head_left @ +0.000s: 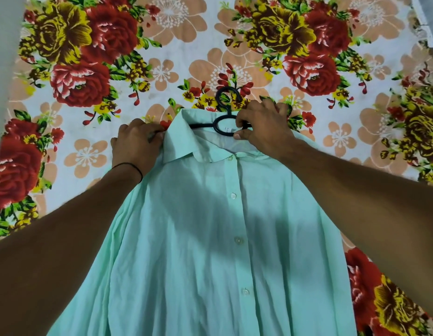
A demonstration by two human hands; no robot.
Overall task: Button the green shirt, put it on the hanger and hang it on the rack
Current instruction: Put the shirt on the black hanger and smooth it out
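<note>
Two arms show in the picture, and both are bare all the way from the left hand (135, 144) and the right hand (264, 124) to the near corners. A thin black band (130, 165) goes round the left wrist, snug and narrow like a piece of string. The left arm (65, 226) and the right arm (356, 185) look long and get wider toward the near edge, small fine hairs show along the left one, and the thumb nail (237, 136) on the right hand is cut short.
</note>
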